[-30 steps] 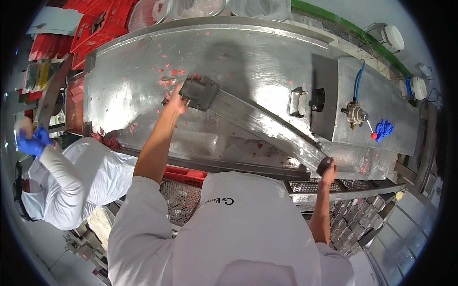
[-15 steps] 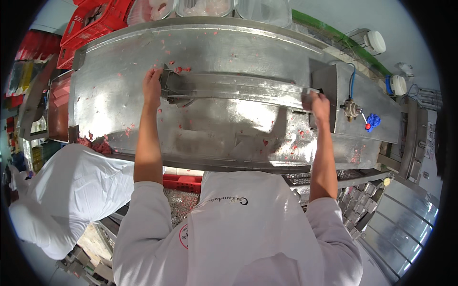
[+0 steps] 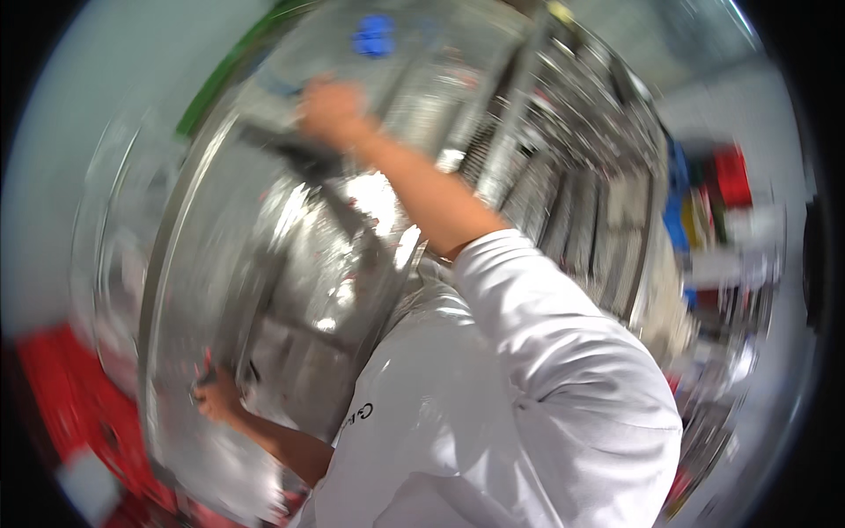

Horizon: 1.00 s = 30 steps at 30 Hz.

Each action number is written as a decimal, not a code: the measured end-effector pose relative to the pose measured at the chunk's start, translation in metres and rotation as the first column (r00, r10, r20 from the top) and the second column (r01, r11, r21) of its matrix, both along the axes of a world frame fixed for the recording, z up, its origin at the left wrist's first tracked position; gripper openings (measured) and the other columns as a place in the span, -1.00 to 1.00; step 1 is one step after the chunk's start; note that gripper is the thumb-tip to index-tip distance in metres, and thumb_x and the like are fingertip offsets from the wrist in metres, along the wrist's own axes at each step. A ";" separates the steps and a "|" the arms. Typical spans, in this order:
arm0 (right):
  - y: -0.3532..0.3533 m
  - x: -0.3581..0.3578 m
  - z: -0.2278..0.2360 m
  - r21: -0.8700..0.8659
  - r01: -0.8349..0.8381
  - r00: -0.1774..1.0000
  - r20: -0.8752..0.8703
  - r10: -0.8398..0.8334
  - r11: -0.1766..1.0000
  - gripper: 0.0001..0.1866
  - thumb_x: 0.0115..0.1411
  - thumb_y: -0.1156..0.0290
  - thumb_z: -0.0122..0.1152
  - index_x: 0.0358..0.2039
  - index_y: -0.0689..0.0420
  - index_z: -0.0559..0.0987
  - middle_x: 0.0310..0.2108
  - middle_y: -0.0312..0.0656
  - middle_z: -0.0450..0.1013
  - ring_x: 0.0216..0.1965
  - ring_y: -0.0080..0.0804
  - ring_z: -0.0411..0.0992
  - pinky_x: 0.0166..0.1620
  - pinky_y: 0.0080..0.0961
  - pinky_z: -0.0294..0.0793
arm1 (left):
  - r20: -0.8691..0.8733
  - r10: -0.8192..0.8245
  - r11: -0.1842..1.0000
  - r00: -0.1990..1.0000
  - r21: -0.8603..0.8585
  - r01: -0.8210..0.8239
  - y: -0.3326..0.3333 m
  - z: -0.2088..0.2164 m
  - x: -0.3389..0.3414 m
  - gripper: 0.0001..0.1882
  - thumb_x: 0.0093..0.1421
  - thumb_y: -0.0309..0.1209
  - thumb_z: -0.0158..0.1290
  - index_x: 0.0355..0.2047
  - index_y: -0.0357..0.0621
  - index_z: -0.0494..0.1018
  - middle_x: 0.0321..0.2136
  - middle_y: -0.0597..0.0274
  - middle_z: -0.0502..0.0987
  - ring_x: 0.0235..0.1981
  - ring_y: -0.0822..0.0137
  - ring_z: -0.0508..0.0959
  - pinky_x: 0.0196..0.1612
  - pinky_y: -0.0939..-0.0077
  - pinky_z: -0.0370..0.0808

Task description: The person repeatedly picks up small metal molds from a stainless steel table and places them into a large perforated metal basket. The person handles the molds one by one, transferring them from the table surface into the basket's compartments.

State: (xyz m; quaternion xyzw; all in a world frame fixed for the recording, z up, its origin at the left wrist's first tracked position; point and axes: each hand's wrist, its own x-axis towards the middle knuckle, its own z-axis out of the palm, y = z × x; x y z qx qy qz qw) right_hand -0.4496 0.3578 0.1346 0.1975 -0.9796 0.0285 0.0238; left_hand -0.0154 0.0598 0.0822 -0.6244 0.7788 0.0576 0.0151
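My left hand (image 3: 220, 396) is at the lower left of the view, its fingers curled round the dark end of a long narrow metal trough (image 3: 256, 295) lying along the steel table. My right hand (image 3: 333, 113) has come off the trough's other end. It is over the metal box at the table's far end, beside the spot where a valve with a blue hose stood. Motion smears its fingers, so what it touches cannot be made out. A crumpled blue cloth (image 3: 374, 37) lies just beyond it.
Small red meat scraps dot the steel table (image 3: 189, 290). Red crates (image 3: 97, 414) stand at lower left, with blurred clear tubs (image 3: 123, 255) along the table's edge. Racks of metal moulds (image 3: 572, 211) are on my right. A green rail (image 3: 220, 84) follows the wall.
My view has swung strongly to the right, blurring everything. My right hand has let go of the trough and moved over the metal box; my left hand stays at its end.
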 end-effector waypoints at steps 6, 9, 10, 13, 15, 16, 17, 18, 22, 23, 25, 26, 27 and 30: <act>0.100 0.079 -0.037 -0.939 0.006 0.988 0.058 0.141 0.343 -0.17 0.18 0.27 0.27 0.35 0.33 0.11 0.26 0.25 0.15 0.02 0.22 0.48 0.08 -0.06 0.51 | -0.573 -0.681 0.629 0.456 -0.139 0.765 0.168 0.047 -0.291 -0.01 0.26 0.22 0.05 0.37 -0.41 0.13 0.34 -0.25 0.24 0.37 -0.08 0.26 0.39 0.23 0.15; 0.227 0.121 -0.092 -0.968 0.136 0.990 0.141 0.009 0.211 -0.35 0.19 0.33 0.25 0.26 0.19 0.29 0.20 0.10 0.27 0.11 0.10 0.40 0.15 -0.10 0.44 | -0.602 -0.675 0.617 0.428 -0.141 0.775 0.229 0.058 -0.415 -0.01 0.25 0.23 0.07 0.35 -0.42 0.18 0.30 -0.28 0.30 0.33 -0.10 0.31 0.36 0.24 0.18; 0.277 0.126 -0.120 -0.941 0.072 0.993 0.035 -0.116 0.330 -0.42 0.18 0.36 0.27 0.21 0.15 0.36 0.13 0.06 0.34 0.11 0.08 0.41 0.15 -0.10 0.44 | -0.524 -0.700 0.617 0.486 -0.100 0.781 0.228 0.052 -0.445 -0.02 0.23 0.23 0.08 0.32 -0.43 0.22 0.26 -0.29 0.34 0.30 -0.11 0.35 0.32 0.22 0.23; 0.425 0.158 -0.228 -0.717 0.659 0.727 0.530 -0.436 0.227 -0.51 0.12 0.34 0.31 0.05 0.22 0.48 0.02 0.08 0.46 0.08 0.02 0.45 0.15 -0.22 0.45 | -0.195 -0.795 0.601 0.574 -0.133 0.788 0.240 0.021 -0.492 -0.08 0.18 0.22 0.13 0.20 -0.45 0.38 0.12 -0.29 0.48 0.15 -0.15 0.49 0.17 0.15 0.41; 0.511 0.177 -0.278 -0.419 0.898 0.415 0.708 -0.572 0.133 -0.50 0.16 0.24 0.29 0.02 0.31 0.54 -0.03 0.17 0.53 0.04 0.09 0.50 0.17 -0.21 0.47 | 0.006 -0.855 0.476 0.519 -0.389 0.789 0.245 0.012 -0.478 -0.17 0.14 0.19 0.17 0.06 -0.43 0.51 -0.04 -0.23 0.60 -0.02 -0.14 0.60 0.01 0.09 0.52; 0.559 0.189 -0.339 -0.116 0.991 0.136 0.867 -0.479 0.071 -0.45 0.18 0.16 0.28 0.01 0.37 0.54 0.00 0.26 0.51 0.09 0.11 0.49 0.18 -0.21 0.46 | 0.086 -0.866 0.423 0.492 -0.398 0.814 0.246 0.021 -0.483 -0.18 0.14 0.17 0.20 0.09 -0.40 0.50 -0.06 -0.19 0.62 -0.03 -0.08 0.62 0.04 0.14 0.51; 0.590 0.204 -0.388 0.008 0.997 0.037 0.833 -0.552 0.079 -0.32 0.15 0.03 0.29 0.03 0.42 0.52 0.01 0.30 0.50 0.12 0.10 0.48 0.20 -0.20 0.46 | 0.067 -0.887 0.399 0.457 -0.389 0.830 0.233 0.018 -0.486 -0.19 0.15 0.14 0.22 0.11 -0.40 0.49 -0.06 -0.19 0.62 -0.04 -0.05 0.62 0.05 0.18 0.52; 0.617 0.204 -0.408 0.084 0.996 -0.066 0.846 -0.529 0.009 -0.28 0.11 -0.02 0.30 0.04 0.41 0.52 0.04 0.27 0.49 0.12 0.09 0.48 0.20 -0.19 0.45 | 0.045 -0.900 0.386 0.434 -0.384 0.839 0.220 0.016 -0.484 -0.21 0.16 0.10 0.24 0.13 -0.40 0.48 -0.06 -0.19 0.62 -0.04 -0.01 0.63 0.05 0.22 0.52; 0.684 0.169 -0.506 0.310 0.925 -0.378 0.795 -0.474 -0.218 -0.12 -0.01 -0.15 0.34 0.13 0.34 0.50 0.14 0.19 0.45 0.17 0.03 0.45 0.21 -0.18 0.45 | -0.125 -0.946 0.321 0.300 -0.207 0.924 0.194 0.026 -0.476 -0.36 0.34 -0.10 0.15 0.23 -0.37 0.39 0.06 -0.07 0.57 0.09 0.14 0.56 0.14 0.36 0.46; 0.700 0.149 -0.524 0.323 0.909 -0.409 0.811 -0.419 -0.262 -0.09 -0.03 -0.17 0.36 0.16 0.31 0.48 0.17 0.17 0.43 0.18 0.01 0.45 0.21 -0.19 0.44 | -0.150 -0.927 0.369 0.345 -0.194 0.909 0.190 0.027 -0.473 -0.38 0.36 -0.11 0.13 0.24 -0.35 0.38 0.10 -0.04 0.55 0.11 0.16 0.54 0.16 0.35 0.45; 0.722 0.097 -0.534 0.239 0.915 -0.367 0.829 -0.422 -0.325 0.06 -0.09 -0.22 0.40 0.26 0.31 0.35 0.27 0.22 0.30 0.28 0.03 0.33 0.30 -0.11 0.31 | -0.259 -0.853 0.503 0.454 -0.173 0.847 0.209 0.025 -0.476 -0.40 0.38 -0.12 0.10 0.25 -0.32 0.38 0.14 -0.02 0.51 0.12 0.18 0.53 0.16 0.33 0.46; 0.730 0.075 -0.537 0.201 0.928 -0.339 0.807 -0.483 -0.315 0.14 -0.11 -0.23 0.41 0.31 0.31 0.26 0.32 0.24 0.20 0.33 0.04 0.25 0.35 -0.05 0.22 | -0.336 -0.791 0.582 0.511 -0.158 0.798 0.226 0.024 -0.475 -0.41 0.38 -0.13 0.10 0.25 -0.31 0.39 0.15 -0.02 0.51 0.11 0.18 0.53 0.15 0.32 0.47; 0.738 0.053 -0.543 0.162 0.940 -0.308 0.783 -0.540 -0.301 0.21 -0.13 -0.25 0.43 0.35 0.31 0.17 0.36 0.26 0.11 0.38 0.06 0.16 0.39 0.01 0.12 | -0.318 -0.780 0.606 0.539 -0.171 0.777 0.239 0.024 -0.474 -0.43 0.38 -0.14 0.09 0.24 -0.29 0.40 0.15 -0.02 0.51 0.11 0.18 0.54 0.14 0.30 0.49; 0.756 0.002 -0.576 0.079 0.927 -0.299 0.747 -0.594 -0.366 0.35 -0.19 -0.24 0.51 0.40 0.30 0.01 0.35 0.26 0.07 0.43 0.07 0.00 0.44 0.02 -0.03 | -0.269 -0.754 0.652 0.599 -0.199 0.732 0.249 0.031 -0.477 -0.47 0.37 -0.16 0.08 0.22 -0.25 0.43 0.15 -0.05 0.50 0.10 0.16 0.55 0.12 0.28 0.52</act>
